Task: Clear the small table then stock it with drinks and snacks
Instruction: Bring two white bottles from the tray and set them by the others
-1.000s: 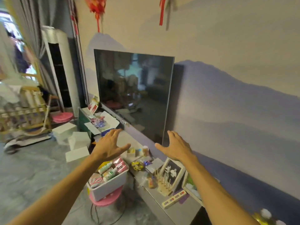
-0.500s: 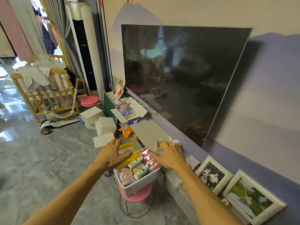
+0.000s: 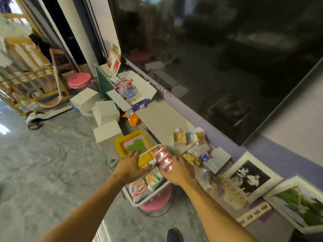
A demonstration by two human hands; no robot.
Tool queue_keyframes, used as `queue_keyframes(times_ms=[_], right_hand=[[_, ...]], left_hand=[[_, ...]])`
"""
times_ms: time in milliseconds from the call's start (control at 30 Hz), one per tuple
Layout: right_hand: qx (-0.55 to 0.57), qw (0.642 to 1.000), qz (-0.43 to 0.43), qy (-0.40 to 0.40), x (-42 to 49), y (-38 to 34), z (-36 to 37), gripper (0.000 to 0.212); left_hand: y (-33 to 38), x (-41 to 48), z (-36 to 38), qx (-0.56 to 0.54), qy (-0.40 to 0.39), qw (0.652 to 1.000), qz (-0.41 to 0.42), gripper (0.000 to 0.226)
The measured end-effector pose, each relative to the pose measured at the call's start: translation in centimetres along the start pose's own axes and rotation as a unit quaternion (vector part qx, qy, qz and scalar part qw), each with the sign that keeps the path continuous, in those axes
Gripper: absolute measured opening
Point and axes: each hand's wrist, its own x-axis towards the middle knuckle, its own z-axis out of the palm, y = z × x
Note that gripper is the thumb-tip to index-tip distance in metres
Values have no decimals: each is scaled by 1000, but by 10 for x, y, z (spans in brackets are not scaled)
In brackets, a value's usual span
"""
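A white bin point(image 3: 150, 198) packed with snacks stands on a small pink stool point(image 3: 157, 202) beside the low TV shelf point(image 3: 160, 119). Inside lie a pink multipack of small drink bottles point(image 3: 164, 158), a yellow packet point(image 3: 144, 161) and snack bags point(image 3: 139, 188). My left hand point(image 3: 130, 165) reaches over the bin's left rim, fingers straight and spread. My right hand point(image 3: 177, 171) is at the bin's right side against the pink multipack, with its fingers bent down out of sight.
On the shelf stand a small open box point(image 3: 179, 138), a jar point(image 3: 200, 137), loose wrappers point(image 3: 192, 158) and framed pictures point(image 3: 251, 177). A large dark TV point(image 3: 218, 58) hangs above. White foam boxes point(image 3: 106, 112) and a yellow tray point(image 3: 132, 144) lie on the floor; a wooden cot point(image 3: 26, 75) is at far left.
The view has dropped and closed in on the bin. Both hands came down from in front of the TV to the two sides of the bin.
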Motion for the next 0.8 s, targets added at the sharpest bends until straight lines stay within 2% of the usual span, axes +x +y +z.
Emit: queue_keyframes(times_ms=[133,333,533,600,700,800], right_hand=[[10,999,50,-15,65,30,88,94],[17,992,123,1,77,1,140,94],[21,975,219,-3,107,-1,255,100],[4,967,255,22,115,6,292,99],[-23,951,299,75,122,19,339,97],[-23,936,327,128,128,25,367,86]], left_hand=[[-11,56,19,19,-30,999,25,105],[-52,120,68,58,-93,992,60,117],[-96,183,168,54,-128,986,89,117],[-102,199,202,52,-142,984,94,118],[-110,220,248,60,-154,982,91,107],[-118,230,279,47,-100,989,95,102]])
